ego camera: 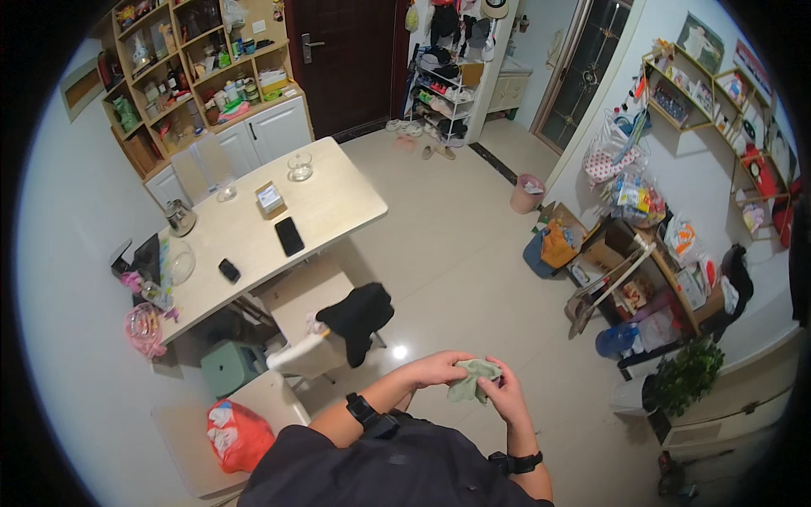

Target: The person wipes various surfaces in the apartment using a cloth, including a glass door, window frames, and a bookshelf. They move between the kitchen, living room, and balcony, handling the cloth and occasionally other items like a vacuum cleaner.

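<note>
In front of my body, above the tiled floor, both hands hold a crumpled light-green cloth (469, 380). My left hand (443, 369) grips its upper left part between thumb and fingers. At its right side, my right hand (505, 391) pinches it with the thumb in front and the fingers behind. A small purplish patch shows beside the right fingers; what it is cannot be told. Each arm wears a black strap with a small device.
To the left stands a long table (342, 184) with phones, a small box, glass vessels and a kettle. A chair with black clothing (361, 320) is nearer. A red bag (237, 437) rests on another chair. Boxes, a potted plant (687, 377) and a pink bin (527, 194) stand right.
</note>
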The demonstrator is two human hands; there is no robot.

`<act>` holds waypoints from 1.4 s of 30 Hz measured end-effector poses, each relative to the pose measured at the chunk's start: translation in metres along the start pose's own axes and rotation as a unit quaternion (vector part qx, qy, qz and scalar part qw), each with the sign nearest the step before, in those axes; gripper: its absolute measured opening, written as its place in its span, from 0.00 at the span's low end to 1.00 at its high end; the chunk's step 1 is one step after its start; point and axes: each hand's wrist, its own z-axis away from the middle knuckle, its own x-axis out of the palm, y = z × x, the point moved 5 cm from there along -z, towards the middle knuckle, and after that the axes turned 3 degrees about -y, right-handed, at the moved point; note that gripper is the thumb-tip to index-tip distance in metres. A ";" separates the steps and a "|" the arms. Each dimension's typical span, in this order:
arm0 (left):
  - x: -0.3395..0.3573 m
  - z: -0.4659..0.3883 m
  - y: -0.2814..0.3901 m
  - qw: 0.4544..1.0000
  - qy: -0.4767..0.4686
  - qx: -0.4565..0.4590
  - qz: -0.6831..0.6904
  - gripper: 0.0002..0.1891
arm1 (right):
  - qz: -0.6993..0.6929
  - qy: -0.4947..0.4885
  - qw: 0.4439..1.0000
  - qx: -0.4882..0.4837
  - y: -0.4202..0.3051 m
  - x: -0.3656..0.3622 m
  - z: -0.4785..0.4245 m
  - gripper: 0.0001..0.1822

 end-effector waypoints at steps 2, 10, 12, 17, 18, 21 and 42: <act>-0.027 -0.028 0.032 0.998 -0.014 0.009 -0.059 0.25 | -0.045 0.035 0.998 -0.012 -0.019 -0.022 -0.036 0.22; -0.133 -0.095 0.080 0.993 0.087 -0.001 -0.074 0.28 | -0.104 0.035 0.994 0.001 -0.050 -0.054 -0.176 0.15; -0.163 -0.113 0.085 0.991 0.107 0.022 -0.081 0.26 | -0.103 -0.006 0.995 0.005 -0.056 -0.059 -0.220 0.14; -0.246 -0.165 0.106 0.981 0.185 0.044 -0.025 0.20 | -0.056 -0.117 0.991 0.035 -0.067 -0.080 -0.348 0.13; -0.263 -0.172 0.116 0.976 0.206 0.048 -0.044 0.19 | -0.053 -0.136 0.988 0.041 -0.073 -0.080 -0.373 0.13; -0.307 -0.198 0.155 0.957 0.270 0.062 -0.090 0.18 | -0.003 -0.198 0.979 0.047 -0.082 -0.093 -0.453 0.13; -0.638 -0.333 0.288 0.914 0.326 -0.072 -0.232 0.18 | -0.008 -0.293 0.954 0.055 -0.125 -0.078 -0.869 0.12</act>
